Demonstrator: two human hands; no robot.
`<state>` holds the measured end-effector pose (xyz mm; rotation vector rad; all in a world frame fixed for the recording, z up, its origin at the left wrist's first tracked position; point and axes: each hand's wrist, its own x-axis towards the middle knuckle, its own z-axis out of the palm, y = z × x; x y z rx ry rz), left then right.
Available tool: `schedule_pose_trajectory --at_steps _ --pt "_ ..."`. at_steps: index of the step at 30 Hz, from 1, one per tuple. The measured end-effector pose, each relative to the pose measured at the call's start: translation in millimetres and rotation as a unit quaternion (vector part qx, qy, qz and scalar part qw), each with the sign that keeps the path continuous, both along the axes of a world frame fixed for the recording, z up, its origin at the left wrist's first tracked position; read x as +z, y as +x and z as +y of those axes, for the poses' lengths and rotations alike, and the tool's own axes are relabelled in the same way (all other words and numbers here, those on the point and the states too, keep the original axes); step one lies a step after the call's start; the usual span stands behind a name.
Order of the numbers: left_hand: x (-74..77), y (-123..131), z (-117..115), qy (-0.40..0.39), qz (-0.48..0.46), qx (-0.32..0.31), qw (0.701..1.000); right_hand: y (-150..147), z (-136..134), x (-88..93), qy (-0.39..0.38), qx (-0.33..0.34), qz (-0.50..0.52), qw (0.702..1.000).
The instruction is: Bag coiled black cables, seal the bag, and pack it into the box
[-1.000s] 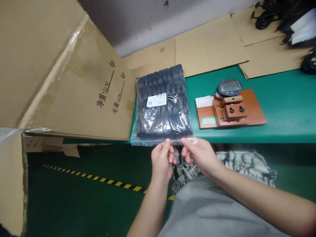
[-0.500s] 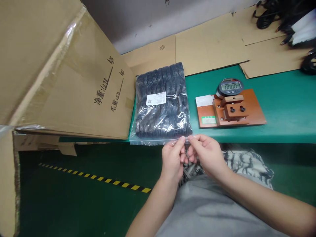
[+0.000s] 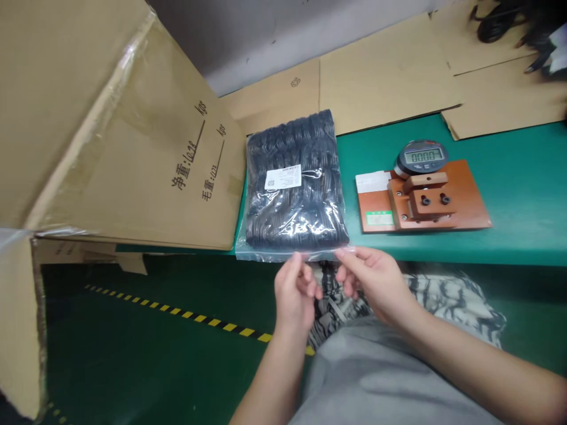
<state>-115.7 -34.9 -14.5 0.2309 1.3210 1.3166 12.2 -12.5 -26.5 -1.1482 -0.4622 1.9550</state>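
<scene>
Head view. The left hand (image 3: 295,292) and the right hand (image 3: 376,280) are raised side by side at the near edge of the green workbench (image 3: 522,239), a short gap between them. The fingers of both hands are closed in a pinch. The left fingertips (image 3: 296,261) and the right fingertips (image 3: 343,252) grip the clear lip of the plastic bag (image 3: 295,189) at its near edge.

The bag lies flat on the bench, its lip at the bench edge and its far side against the cardboard sheets (image 3: 385,77). It is packed with many black rings (image 3: 292,133); their material cannot be determined from this view. A white label with a QR code (image 3: 282,177) sits inside the bag, near its middle.

To the left, a cardboard box flap (image 3: 146,177) printed with weight fields slants down to the bag and touches its side. To the right, well clear of the hands, a digital gauge (image 3: 420,156) displaying zeros stands on an orange-brown fixture plate (image 3: 469,206). Black coiled items (image 3: 496,26) lie at the top right corner. Below the hands are the person's grey garment (image 3: 376,383) and a green floor (image 3: 133,366) with yellow-and-black hazard tape (image 3: 199,319).
</scene>
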Motion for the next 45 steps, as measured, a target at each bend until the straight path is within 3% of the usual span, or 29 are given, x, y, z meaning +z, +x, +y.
schedule_pose_trajectory --at_steps 5,12,19,31,35,39,45 --pt "1.3 -46.0 4.0 0.011 0.024 0.125 0.992 -9.6 -1.5 2.9 -0.031 0.042 0.044 0.998" --pt "3.9 -82.0 11.6 0.021 0.062 0.135 0.989 -21.3 -5.0 1.1 -0.018 0.004 0.055 0.998" --pt "6.0 -88.9 10.0 0.019 0.081 0.091 0.992 -20.4 -6.6 -2.9 0.004 -0.018 0.027 0.999" --pt "3.6 -93.4 11.4 0.033 0.089 0.111 0.989 -18.4 0.0 3.6 -0.005 0.015 0.023 1.0" --pt "6.8 -93.2 7.8 0.004 0.084 0.057 0.995 -16.5 0.7 3.3 -0.001 0.05 0.01 0.999" --pt "8.5 -95.0 7.9 -0.007 0.091 0.032 0.995 -18.7 -1.0 3.5 0.002 0.037 0.01 0.999" --pt "5.4 -90.4 13.9 0.02 0.112 0.072 0.991 -20.4 -4.2 -0.2 0.011 0.005 0.008 1.0"
